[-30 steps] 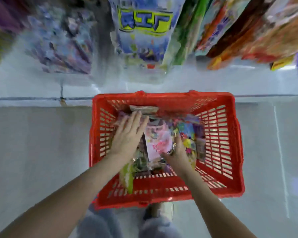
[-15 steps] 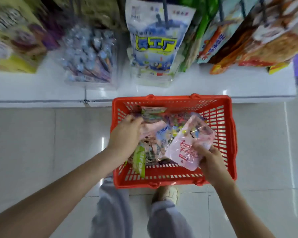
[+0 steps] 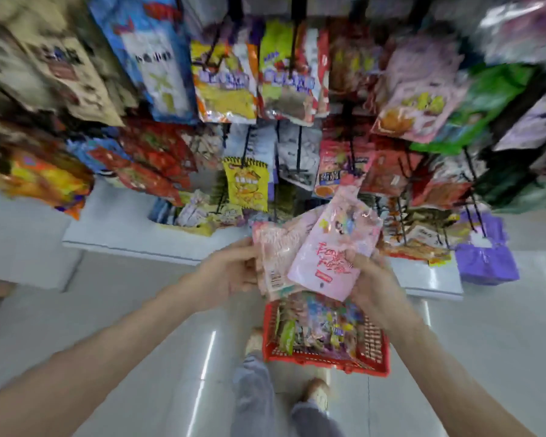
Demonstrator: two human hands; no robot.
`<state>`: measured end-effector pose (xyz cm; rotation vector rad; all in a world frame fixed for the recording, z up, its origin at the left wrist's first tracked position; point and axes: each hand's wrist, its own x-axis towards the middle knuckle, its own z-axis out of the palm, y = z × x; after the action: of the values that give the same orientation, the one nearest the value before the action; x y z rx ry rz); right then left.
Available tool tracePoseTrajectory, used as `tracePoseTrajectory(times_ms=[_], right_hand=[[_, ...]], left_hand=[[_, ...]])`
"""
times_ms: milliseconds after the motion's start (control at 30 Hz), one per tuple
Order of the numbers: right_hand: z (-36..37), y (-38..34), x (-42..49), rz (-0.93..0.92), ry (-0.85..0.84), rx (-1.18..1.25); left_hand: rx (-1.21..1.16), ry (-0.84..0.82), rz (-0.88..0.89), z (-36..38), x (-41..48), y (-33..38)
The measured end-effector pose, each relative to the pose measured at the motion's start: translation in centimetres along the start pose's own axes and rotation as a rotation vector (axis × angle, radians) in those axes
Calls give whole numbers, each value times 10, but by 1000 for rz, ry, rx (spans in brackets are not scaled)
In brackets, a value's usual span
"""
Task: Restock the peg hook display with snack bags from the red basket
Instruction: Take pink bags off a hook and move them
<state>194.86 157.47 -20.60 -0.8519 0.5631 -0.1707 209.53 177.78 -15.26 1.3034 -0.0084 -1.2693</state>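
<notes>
Two pink snack bags are held above one red basket [image 3: 377, 348], which sits on the floor, one bag per hand. The right hand [image 3: 372, 288] has its fingers clamped on the front bag [image 3: 331, 247], whose long axis tilts top-first toward the peg hook display [image 3: 259, 89]. The left hand [image 3: 230, 272] pinches the edge of the rear bag [image 3: 275, 247].

Both hands, left [image 3: 234, 272] and right [image 3: 371, 282], grip pink snack bags [image 3: 328, 257] above red basket [image 3: 372, 348]; peg hook display [image 3: 265, 121] beyond.
</notes>
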Motion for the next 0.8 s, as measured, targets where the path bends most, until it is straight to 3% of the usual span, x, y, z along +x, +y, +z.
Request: tracePoseTrajectory(times_ms=[167, 333, 467, 600, 667, 733, 800], right_hand=[[76, -93, -14, -103, -221, -237], [145, -139, -4, -164, -337, -399], [198, -161, 7, -196, -337, -555], [236, -173, 24, -297, -282, -706], [250, -175, 33, -462, -126, -875], [261, -179, 37, -815, 47, -1261], [267, -182, 42, -1227, 40, -1707]], left_hand=[[256, -120, 130, -5, -72, 98], [477, -256, 40, -13, -93, 171], [698, -77, 223, -13, -86, 209], [689, 34, 427, -24, -67, 230], [648, 51, 489, -36, -63, 242], [734, 69, 538, -46, -62, 254], [902, 80, 579, -51, -62, 263]])
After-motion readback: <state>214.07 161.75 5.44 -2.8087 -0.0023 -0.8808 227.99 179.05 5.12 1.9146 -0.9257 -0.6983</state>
